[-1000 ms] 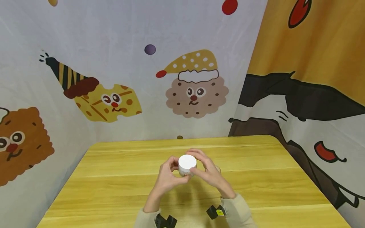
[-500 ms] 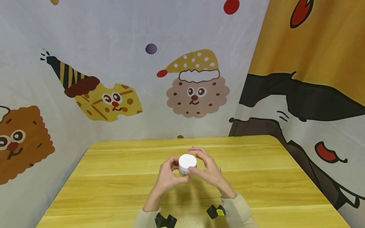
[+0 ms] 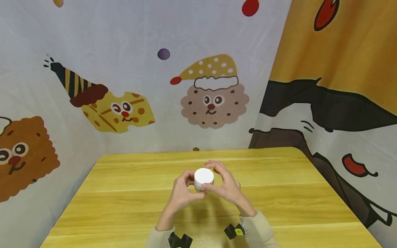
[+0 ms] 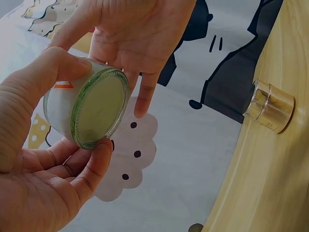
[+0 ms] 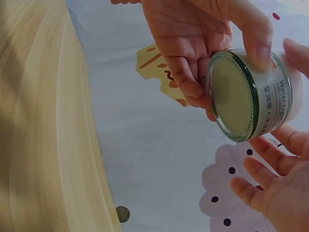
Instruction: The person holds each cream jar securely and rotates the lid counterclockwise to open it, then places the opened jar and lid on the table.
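A glass cream jar (image 5: 270,104) with a white lid (image 3: 203,175) is held above the table between both hands. My left hand (image 3: 183,193) grips its glass body, thumb on one side and curled fingers on the other. In the left wrist view the pale green base of the jar (image 4: 101,110) faces the camera. From the other side my right hand (image 3: 228,187) holds the lid between its thumb and fingertips. Its remaining fingers spread loosely below in the right wrist view. Printed lettering shows on the jar's side there.
A small shiny gold cylinder (image 4: 271,106) stands on the wooden table (image 3: 124,193); in the head view the right hand mostly hides it. Behind the table hangs a cartoon-printed cloth (image 3: 139,34). Black wrist cameras (image 3: 180,240) sit at both sleeves.
My right thumb has shifted a little to the left across the front of the jar's lid. The left hand and the jar have stayed almost in place.
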Tool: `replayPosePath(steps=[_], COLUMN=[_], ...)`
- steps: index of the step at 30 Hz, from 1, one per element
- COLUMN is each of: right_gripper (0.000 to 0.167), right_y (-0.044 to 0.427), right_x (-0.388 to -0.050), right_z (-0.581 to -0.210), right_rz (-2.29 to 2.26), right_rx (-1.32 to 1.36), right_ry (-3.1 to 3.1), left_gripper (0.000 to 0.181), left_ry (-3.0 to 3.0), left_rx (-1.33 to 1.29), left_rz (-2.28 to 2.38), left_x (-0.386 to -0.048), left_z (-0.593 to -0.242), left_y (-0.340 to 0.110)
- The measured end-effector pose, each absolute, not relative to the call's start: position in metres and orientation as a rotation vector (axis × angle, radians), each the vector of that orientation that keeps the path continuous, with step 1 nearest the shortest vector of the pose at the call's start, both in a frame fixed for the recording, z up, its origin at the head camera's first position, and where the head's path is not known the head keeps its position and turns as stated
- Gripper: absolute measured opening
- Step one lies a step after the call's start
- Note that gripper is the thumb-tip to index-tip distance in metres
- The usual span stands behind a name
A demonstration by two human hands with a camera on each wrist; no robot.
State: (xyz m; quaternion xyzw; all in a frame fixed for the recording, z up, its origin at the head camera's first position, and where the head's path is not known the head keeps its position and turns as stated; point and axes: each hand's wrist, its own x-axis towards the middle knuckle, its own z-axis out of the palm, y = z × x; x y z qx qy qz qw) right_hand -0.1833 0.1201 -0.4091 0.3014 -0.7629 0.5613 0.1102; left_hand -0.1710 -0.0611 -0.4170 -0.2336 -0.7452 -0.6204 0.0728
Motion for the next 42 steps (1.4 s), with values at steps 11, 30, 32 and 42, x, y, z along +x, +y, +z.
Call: replayPosePath(steps=[11, 30, 32, 42], right_gripper=[0.047, 0.040, 0.043, 0.046], right_y=[0.1225, 0.1249, 0.1247, 0.1216], right_x=[-0.1831, -0.1837, -0.1835, -0.1822], right_z=[-0.4065, -0.4065, -0.4067, -0.4065], right_rz=[1.589, 1.640, 1.625, 1.664], right_rx=[1.098, 1.100, 1.101, 0.936], right_ry=[-2.170, -2.126, -2.138, -2.219], left_gripper=[0.039, 0.041, 0.041, 0.039], left_ry=[-2.224, -2.244, -2.228, -2.202], left_rx=[-0.741, -0.687, -0.711, -0.736], left_rz=[-1.826, -1.887, -1.871, -1.841], left_x=[-0.1717, -0.1705, -0.1711, -0.1724], left_z=[-0.4197, -0.4158, -0.4175, -0.4188], left_y=[-0.0606, -0.0605, -0.0608, -0.0625])
